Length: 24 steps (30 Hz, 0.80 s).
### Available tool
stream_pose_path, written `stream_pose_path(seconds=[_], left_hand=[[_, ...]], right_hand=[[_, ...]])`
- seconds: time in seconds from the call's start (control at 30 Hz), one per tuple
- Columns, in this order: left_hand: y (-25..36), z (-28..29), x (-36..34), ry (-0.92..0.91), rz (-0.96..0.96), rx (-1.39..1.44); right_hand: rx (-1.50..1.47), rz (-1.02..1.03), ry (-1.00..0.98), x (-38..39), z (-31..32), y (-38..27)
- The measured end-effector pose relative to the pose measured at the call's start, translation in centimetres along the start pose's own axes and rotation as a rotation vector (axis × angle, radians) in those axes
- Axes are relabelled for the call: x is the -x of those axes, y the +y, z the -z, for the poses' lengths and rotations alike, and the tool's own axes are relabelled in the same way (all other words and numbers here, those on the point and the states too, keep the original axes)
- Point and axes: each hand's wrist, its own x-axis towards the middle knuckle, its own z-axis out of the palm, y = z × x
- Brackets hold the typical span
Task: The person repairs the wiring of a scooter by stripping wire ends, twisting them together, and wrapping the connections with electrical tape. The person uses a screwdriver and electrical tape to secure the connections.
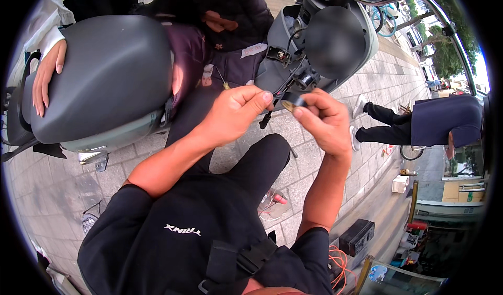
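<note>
Pinched in the fingers of my right hand [326, 121] is a roll of black electrical tape [294, 101], its pale core turned toward me. My left hand [236, 111] is closed at the dark wires [281, 91] just left of the roll, thumb and forefinger pressed together on them. A black cable end [265, 120] dangles below. Beside my left knuckles pokes a screwdriver [226, 84] with a yellowish handle; whether that hand grips it I cannot tell. The wires come from the opened front panel [279, 55] of a grey scooter.
The scooter's black seat [105, 75] is at left, with another person's hand [50, 77] resting on it. A dark padded cover [230, 17] drapes the scooter's front. A passer-by [443, 119] walks at right. On the paving lie a red-handled tool [279, 198], a black battery-like box [357, 237] and an orange cable [340, 266].
</note>
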Motion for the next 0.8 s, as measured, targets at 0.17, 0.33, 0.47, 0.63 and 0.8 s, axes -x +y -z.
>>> stream_pose_path(seconds=[0.17, 0.33, 0.47, 0.63, 0.8], left_hand=[[0.7, -1.0, 1.1, 0.074, -0.098, -0.236], [1.5, -1.5, 0.6, 0.103, -0.032, -0.173], [0.8, -0.4, -0.6, 0.042, 0.134, 0.027], [1.2, 0.0, -0.5, -0.063, 0.413, 0.362], [1.8, 0.2, -0.1, -0.124, 0.355, 0.420]], right_hand=[[-0.043, -0.146, 0.043, -3.1, -1.7, -6.8], [-0.035, -0.174, -0.085, -5.6, -2.4, -7.2], [-0.205, -0.187, 0.087, -3.2, 0.5, -4.7], [-0.303, -0.064, -0.086, -1.2, -2.2, 1.1], [-0.334, -0.130, -0.168, -1.0, -1.9, 4.3]])
